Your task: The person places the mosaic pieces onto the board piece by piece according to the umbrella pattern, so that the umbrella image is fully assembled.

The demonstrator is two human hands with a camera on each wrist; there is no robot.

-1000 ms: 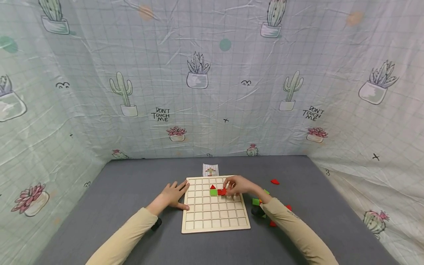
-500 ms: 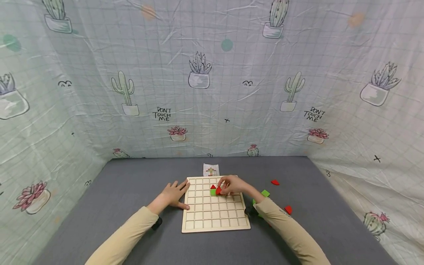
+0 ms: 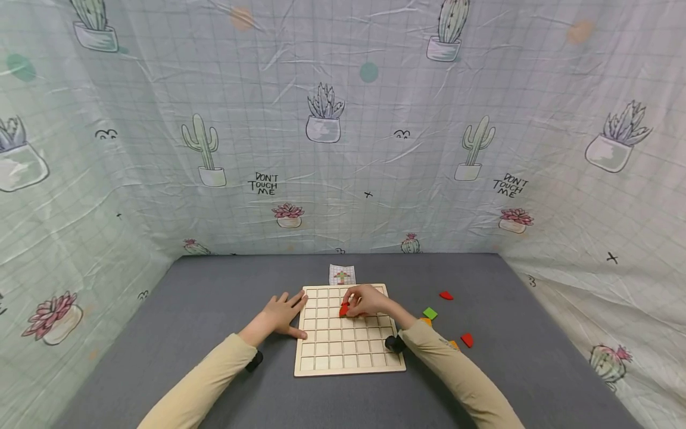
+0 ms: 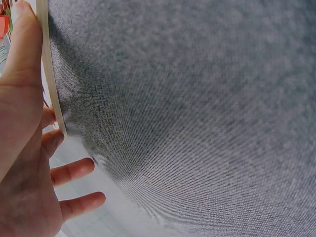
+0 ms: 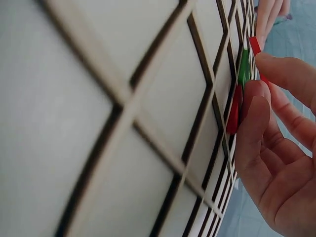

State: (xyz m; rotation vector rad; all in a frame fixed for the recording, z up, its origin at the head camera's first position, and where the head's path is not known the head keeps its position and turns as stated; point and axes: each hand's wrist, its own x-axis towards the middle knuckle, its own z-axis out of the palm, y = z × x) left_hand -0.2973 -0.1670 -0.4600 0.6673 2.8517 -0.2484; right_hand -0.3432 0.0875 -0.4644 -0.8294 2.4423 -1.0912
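Note:
My right hand (image 3: 367,300) pinches a red piece (image 3: 343,310) between thumb and fingers over the upper middle of the wooden grid board (image 3: 321,351). In the right wrist view the held piece stands tilted beside a green square (image 5: 243,66), and another red piece (image 5: 234,111) lies on the board, partly behind the fingertips. My left hand (image 3: 277,313) is spread at the board's left edge, its thumb and fingertips on the frame. From the left wrist the hand (image 4: 29,123) shows its fingers fairly straight along the wooden edge (image 4: 49,79).
Behind the board lies a small printed pattern card (image 3: 342,274). To the right are loose pieces: a green square (image 3: 430,313), an orange piece (image 3: 426,322) and red pieces (image 3: 446,295), some partly under the right sleeve. A patterned cloth (image 3: 343,179) hangs behind the grey table.
My right hand has lifted a red piece from right of the green square and moved left with it to over that square. The left hand has stayed in place.

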